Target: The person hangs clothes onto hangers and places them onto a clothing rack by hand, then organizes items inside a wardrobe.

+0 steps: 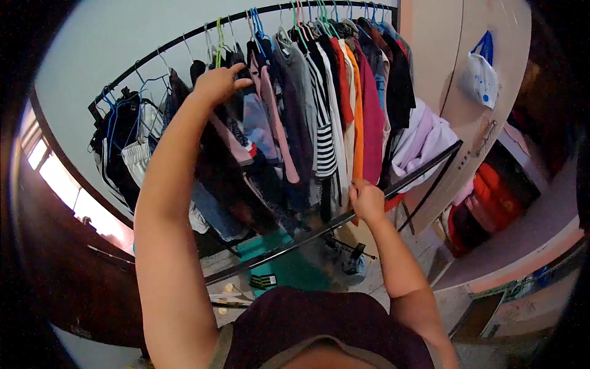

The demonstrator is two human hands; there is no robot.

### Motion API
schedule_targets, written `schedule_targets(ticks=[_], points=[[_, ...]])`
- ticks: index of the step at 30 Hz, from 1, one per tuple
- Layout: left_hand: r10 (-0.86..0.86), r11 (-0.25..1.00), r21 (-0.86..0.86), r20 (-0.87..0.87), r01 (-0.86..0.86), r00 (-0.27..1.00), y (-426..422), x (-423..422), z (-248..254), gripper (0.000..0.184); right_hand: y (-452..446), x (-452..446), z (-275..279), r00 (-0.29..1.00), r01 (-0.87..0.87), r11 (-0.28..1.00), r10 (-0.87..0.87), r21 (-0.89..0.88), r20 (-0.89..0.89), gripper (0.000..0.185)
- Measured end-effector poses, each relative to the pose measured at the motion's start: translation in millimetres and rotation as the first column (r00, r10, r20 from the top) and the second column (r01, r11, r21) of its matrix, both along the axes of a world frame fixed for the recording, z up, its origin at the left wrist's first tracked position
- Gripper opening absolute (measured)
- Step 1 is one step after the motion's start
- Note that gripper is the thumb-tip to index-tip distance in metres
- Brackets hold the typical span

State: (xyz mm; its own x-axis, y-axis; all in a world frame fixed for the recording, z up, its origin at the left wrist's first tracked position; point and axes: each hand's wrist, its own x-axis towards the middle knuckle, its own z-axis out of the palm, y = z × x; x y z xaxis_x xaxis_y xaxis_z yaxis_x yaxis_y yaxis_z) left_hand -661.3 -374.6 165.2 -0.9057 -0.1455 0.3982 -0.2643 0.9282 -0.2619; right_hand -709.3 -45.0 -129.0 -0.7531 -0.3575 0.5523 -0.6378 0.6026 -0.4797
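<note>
My left hand (221, 85) is raised to the hanging clothes near the rack's top rail, beside a lime-green hanger (219, 43). Two of its fingers stretch to the right, apart from each other, and I see nothing held in them. Lower right, my right hand (367, 202) is curled at the black lower bar (424, 170), close to the hem of an orange garment (357, 129). Whether its fingers grip the bar or cloth is hidden. Nearby hang a striped top (326, 147), a magenta garment (369, 117) and a pink-sleeved garment (279, 135).
The curved black top rail (203, 28) carries many hangers. Lilac cloth (424, 138) lies at the rack's right end. A white bag (479, 80) hangs on the door (452, 37). Below the bar are a green cloth (295, 270) and a clear bag (354, 267).
</note>
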Motion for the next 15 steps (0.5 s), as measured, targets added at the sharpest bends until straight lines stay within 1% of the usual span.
schedule_targets(ticks=[1,2,5,6,7,9,10,13,15], points=[[0.035,0.999,-0.014,0.017,-0.034,0.999,-4,6,1,0.059,0,0,-1,1.0,-0.004,1.0,0.004,-0.001,0.0,0.024],[0.026,0.999,-0.026,0.006,-0.026,1.0,-14,9,0,0.057,0,-1,-1,1.0,-0.009,1.0,0.009,-0.001,-0.002,0.023],[0.078,0.997,-0.023,0.079,-0.077,0.994,-30,20,2,0.054,-1,1,4,1.0,0.009,1.0,-0.009,0.028,0.018,0.023],[0.196,0.976,-0.111,0.072,-0.188,0.978,-8,30,4,0.049,-2,3,5,0.999,0.02,0.999,-0.022,0.044,0.032,0.023],[0.144,0.965,-0.216,-0.034,-0.148,0.989,-3,27,5,0.048,-3,4,5,0.999,0.032,0.999,-0.033,0.039,0.025,0.022],[0.005,0.901,-0.421,-0.225,-0.102,0.974,2,21,5,0.047,-6,5,4,0.999,0.051,0.998,-0.051,0.033,0.01,0.022],[0.003,0.952,-0.294,-0.264,-0.084,0.965,8,9,9,0.04,-7,5,4,0.998,0.054,0.997,-0.055,0.051,0.018,0.022],[-0.233,0.951,-0.253,-0.203,0.179,0.951,10,-28,10,0.035,-8,5,5,0.996,0.075,0.993,-0.079,0.094,0.042,0.022],[-0.276,0.932,-0.295,-0.196,0.212,0.941,15,-50,2,0.034,-9,7,6,0.994,0.09,0.991,-0.095,0.102,0.053,0.022]])
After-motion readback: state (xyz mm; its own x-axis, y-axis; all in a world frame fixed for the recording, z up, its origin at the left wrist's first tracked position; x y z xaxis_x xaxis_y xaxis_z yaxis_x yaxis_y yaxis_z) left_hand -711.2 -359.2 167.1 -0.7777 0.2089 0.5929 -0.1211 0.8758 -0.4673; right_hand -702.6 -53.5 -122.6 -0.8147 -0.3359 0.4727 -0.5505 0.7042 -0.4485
